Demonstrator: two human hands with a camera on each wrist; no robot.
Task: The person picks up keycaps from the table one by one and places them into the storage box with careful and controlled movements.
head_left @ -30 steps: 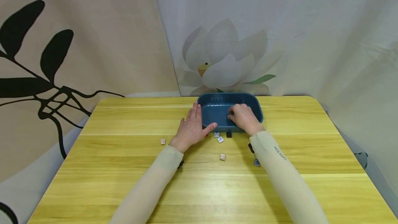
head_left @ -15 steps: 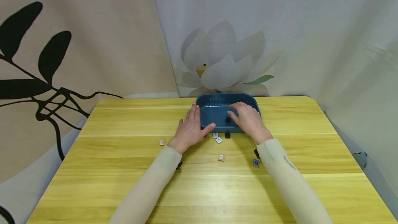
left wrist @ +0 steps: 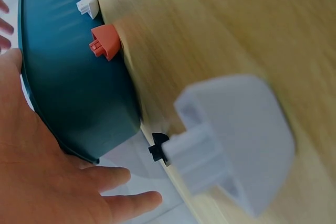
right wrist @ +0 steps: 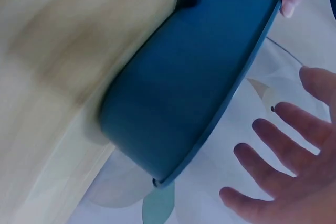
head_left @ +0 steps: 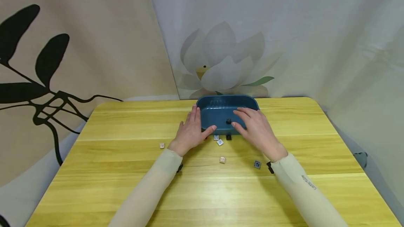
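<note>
A dark blue rectangular tray [head_left: 217, 114] stands at the table's back edge. Inside it lies one black keycap [head_left: 228, 121]. My left hand [head_left: 188, 133] rests against the tray's left end, fingers straight and thumb along the near rim. Over the tray's right side, my right hand [head_left: 258, 131] is spread with nothing in its fingers. Just in front of the tray are a black keycap [head_left: 228, 137], two white keycaps [head_left: 220, 142] and, by my left thumb, a red keycap [left wrist: 106, 41].
Nearer me lie a pale keycap [head_left: 222, 160] and a grey keycap [head_left: 257, 164]. Another pale keycap [head_left: 162, 145] sits left of my left hand. The wooden table [head_left: 126, 171] ends at a printed curtain [head_left: 126, 45] right behind the tray.
My right hand has let go of the black keycap inside the tray, opened its fingers and drawn back to the right. The left hand keeps its place at the tray.
</note>
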